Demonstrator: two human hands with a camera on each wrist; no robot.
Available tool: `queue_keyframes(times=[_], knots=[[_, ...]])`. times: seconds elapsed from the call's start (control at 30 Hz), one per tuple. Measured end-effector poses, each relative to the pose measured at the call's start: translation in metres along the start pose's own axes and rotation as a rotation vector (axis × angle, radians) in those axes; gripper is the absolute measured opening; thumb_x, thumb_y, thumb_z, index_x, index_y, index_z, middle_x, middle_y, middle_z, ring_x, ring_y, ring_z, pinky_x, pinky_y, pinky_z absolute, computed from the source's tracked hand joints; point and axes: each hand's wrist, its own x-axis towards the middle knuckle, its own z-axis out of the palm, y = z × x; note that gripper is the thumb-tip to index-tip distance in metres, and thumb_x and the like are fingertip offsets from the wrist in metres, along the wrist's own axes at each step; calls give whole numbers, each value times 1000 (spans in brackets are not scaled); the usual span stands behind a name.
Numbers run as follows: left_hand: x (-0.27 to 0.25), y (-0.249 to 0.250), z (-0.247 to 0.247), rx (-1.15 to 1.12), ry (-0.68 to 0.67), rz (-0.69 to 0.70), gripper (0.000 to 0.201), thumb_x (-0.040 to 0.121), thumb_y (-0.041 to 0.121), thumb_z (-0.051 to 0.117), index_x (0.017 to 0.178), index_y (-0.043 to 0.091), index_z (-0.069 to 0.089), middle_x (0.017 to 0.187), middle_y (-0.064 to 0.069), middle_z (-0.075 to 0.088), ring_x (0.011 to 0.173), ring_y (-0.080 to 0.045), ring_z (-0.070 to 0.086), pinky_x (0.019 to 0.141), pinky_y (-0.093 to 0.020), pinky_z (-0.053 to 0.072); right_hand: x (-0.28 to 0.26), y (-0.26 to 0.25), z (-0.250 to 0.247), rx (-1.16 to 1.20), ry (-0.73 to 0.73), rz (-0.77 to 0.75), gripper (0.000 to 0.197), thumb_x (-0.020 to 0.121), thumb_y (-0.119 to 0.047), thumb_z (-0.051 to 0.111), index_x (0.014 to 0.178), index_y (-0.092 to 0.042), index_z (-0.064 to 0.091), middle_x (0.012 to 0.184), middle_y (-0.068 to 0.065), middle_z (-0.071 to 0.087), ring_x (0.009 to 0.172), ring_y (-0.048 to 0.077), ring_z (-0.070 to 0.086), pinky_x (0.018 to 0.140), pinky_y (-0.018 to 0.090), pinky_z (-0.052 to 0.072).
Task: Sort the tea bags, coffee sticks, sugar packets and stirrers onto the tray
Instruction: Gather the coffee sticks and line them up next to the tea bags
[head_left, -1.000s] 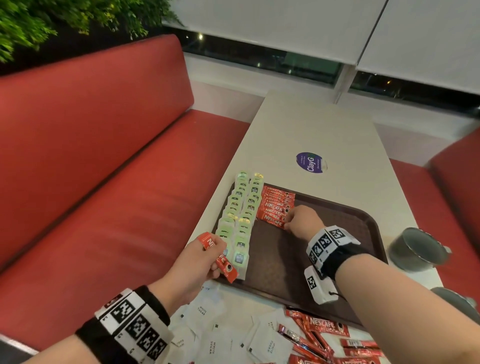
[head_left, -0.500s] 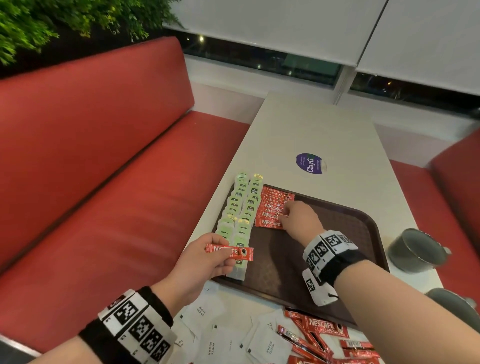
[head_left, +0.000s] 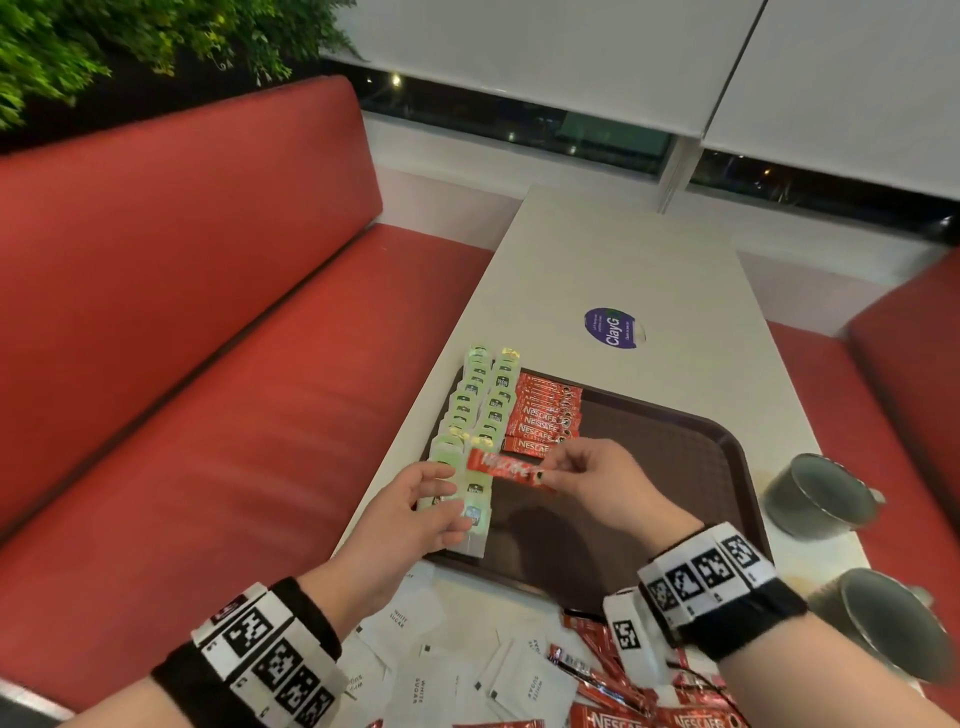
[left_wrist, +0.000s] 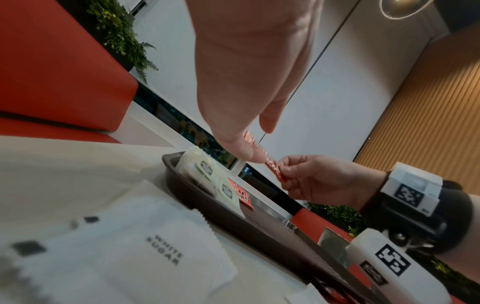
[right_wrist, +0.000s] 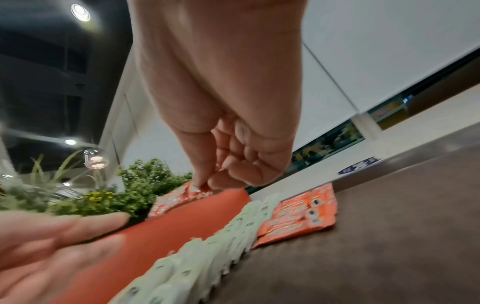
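A brown tray (head_left: 675, 467) lies on the white table. Two columns of green tea bags (head_left: 483, 410) fill its left side, with a row of red coffee sticks (head_left: 545, 415) beside them. My right hand (head_left: 550, 470) pinches one end of a red coffee stick (head_left: 506, 467) above the tray's near left part. The right wrist view shows thumb and forefinger closed on that coffee stick (right_wrist: 176, 199). My left hand (head_left: 447, 493) hovers over the nearest tea bags with relaxed, spread fingers and holds nothing. White sugar packets (head_left: 467, 675) and loose coffee sticks (head_left: 623, 696) lie on the table before the tray.
Two grey mugs (head_left: 815, 493) (head_left: 893, 623) stand right of the tray near the table's edge. A purple sticker (head_left: 613, 328) lies beyond the tray. A red bench (head_left: 208, 415) runs along the left, another at the right.
My right hand left the row of sticks and came back to take the coffee stick. My left hand, which held that stick, has let go and opened.
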Motion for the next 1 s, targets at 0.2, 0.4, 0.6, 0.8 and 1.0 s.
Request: queue_keyframes(times=[0.2,0.4,0.6,0.8,1.0], knots=[[-6,-7,-22,-60,70,-26,15,92,4,57,108,3,57,105,-16,57,76,-17,69,68,-24,58,32,31,-13,-118,64,173,16,83,-7,69,70,-14,62,70,-1,61,63,8,55,60,16,42],[-13,-8,-33,-78,95,-23,11,92,3,56,103,2,57,97,-15,57,76,-17,68,66,-23,57,57,33,-5,-297,13,269,22,81,-13,72,63,-19,60,74,-1,65,79,17,63,75,26,47],[-20,-4,-41,-98,142,-28,9,93,3,56,102,1,58,91,-14,57,78,-21,66,68,-27,55,60,22,1,-521,-20,299,12,80,-18,72,87,-8,69,95,6,68,95,21,65,86,31,52],[-31,4,-39,-76,187,-4,7,92,2,57,98,1,58,86,-16,53,78,-24,65,68,-29,53,39,6,1,-439,96,182,8,89,-19,61,86,-13,56,95,4,62,91,20,60,75,27,45],[-51,6,-29,-9,167,15,6,91,3,58,97,1,59,83,-15,53,74,-22,60,68,-30,52,-50,-10,-5,-126,105,-13,10,87,-23,63,78,-21,60,80,-6,63,75,7,56,62,16,39]])
